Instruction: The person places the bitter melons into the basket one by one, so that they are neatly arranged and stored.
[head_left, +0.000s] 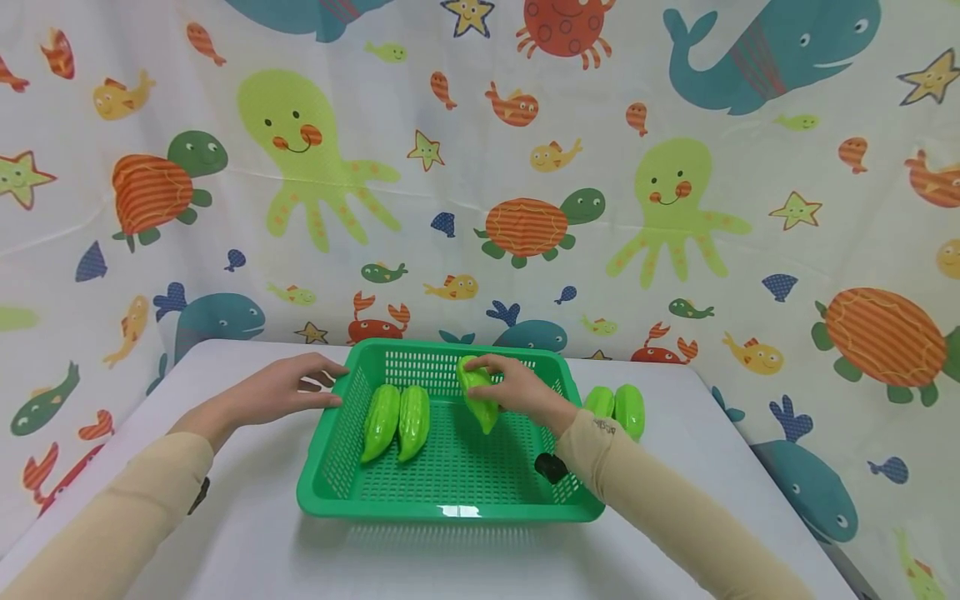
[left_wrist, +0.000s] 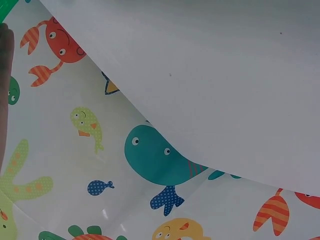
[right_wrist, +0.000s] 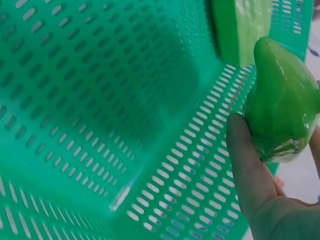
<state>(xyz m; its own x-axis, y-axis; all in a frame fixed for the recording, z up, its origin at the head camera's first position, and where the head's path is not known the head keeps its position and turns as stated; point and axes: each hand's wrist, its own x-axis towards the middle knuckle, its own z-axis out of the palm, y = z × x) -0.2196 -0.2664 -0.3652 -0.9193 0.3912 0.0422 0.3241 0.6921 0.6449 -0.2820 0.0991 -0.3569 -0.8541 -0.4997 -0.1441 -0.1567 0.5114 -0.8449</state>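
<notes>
A green plastic basket [head_left: 450,510] with slotted walls stands on the table. Over its right half, my right hand [head_left: 517,389] pinches a glossy green bitter melon [head_left: 477,392] between thumb and fingers, its pointed end tilted down. The right wrist view shows that bitter melon [right_wrist: 280,100] close up, with the thumb [right_wrist: 245,155] against its side. Two more bitter melons [head_left: 382,423] [head_left: 413,422] lie side by side inside the basket at the left. My left hand [head_left: 288,387] is at the basket's left rim, fingers loosely bent and holding nothing; whether it touches the rim I cannot tell.
Two bitter melons [head_left: 600,402] [head_left: 630,410] lie on the white table [head_left: 682,467] just right of the basket, partly behind my right forearm. A curtain [head_left: 450,125] printed with sea animals hangs behind the table.
</notes>
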